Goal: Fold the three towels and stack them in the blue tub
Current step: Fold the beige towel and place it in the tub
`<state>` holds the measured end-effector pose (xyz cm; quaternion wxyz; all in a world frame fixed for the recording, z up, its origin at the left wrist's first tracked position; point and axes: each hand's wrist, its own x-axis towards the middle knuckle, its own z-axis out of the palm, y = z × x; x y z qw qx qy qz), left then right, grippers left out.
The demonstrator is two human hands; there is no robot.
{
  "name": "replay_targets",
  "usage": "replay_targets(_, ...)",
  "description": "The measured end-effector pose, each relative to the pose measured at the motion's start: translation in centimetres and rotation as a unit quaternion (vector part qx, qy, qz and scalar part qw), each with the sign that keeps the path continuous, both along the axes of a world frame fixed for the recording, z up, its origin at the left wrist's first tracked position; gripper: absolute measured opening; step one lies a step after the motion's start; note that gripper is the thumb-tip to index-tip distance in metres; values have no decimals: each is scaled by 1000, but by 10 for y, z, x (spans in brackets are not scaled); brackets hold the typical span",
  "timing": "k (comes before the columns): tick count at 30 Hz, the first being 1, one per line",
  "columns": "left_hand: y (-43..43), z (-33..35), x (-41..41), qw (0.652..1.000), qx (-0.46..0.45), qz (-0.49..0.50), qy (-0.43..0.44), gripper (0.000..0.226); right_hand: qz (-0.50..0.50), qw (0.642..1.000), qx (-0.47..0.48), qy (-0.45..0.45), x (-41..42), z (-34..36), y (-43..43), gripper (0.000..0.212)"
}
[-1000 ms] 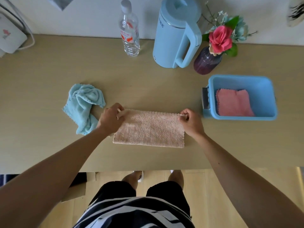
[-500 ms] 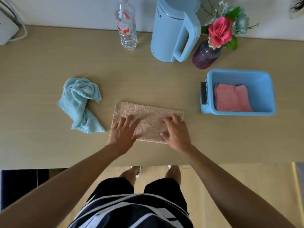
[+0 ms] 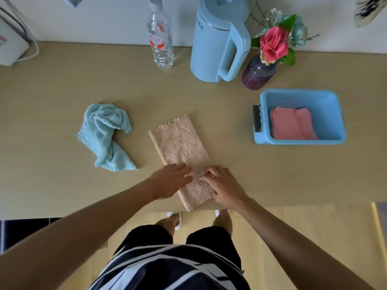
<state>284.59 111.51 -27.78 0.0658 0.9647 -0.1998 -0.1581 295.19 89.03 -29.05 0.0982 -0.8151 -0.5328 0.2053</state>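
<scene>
A beige towel (image 3: 180, 143), folded into a long strip, lies on the table with its length running away from me, its near end at the table's front edge. My left hand (image 3: 169, 182) and my right hand (image 3: 225, 186) both rest flat on its near end, fingers apart. A light blue towel (image 3: 104, 136) lies crumpled to the left. The blue tub (image 3: 333, 114) stands at the right and holds a folded pink towel (image 3: 292, 126).
Along the back wall stand a clear plastic bottle (image 3: 160, 41), a light blue kettle (image 3: 217, 38) and a purple vase with flowers (image 3: 258, 73). A white device with a cable (image 3: 10, 47) sits at the far left. The table's front edge runs just below my hands.
The beige towel has been turned from lying crosswise to lying lengthwise. My hands let go of its far corners, pressed it flat, then moved to its near end.
</scene>
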Motion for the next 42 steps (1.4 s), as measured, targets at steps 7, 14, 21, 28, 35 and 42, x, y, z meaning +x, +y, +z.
replay_targets(7, -8, -3, -11, 998, 4, 30, 60, 75, 15, 999, -1, -43, 8, -1, 6, 33)
replay_targets(14, -11, -5, -18, 993, 22, 89, 80, 92, -91, 987, -37, 125, 12, 8, 32, 15)
replay_targets(21, -2, 7, -13, 867, -303, 387, 83, 22, -202, 877, -31, 435, 32, 48, 33, 17)
replay_targets(28, 27, 18, 10, 771, -343, 519, 134, 40, -213, 844, -5, 492, 52, 54, 50, 91)
replay_targets(35, 43, 15, 21, 722, -388, 562, 108, 30, -312, 874, 76, 366, 62, 41, 84, 16)
replay_targets(42, 46, 14, 26, 686, -411, 599, 52, 64, -355, 890, 51, 281, 73, 24, 105, 37)
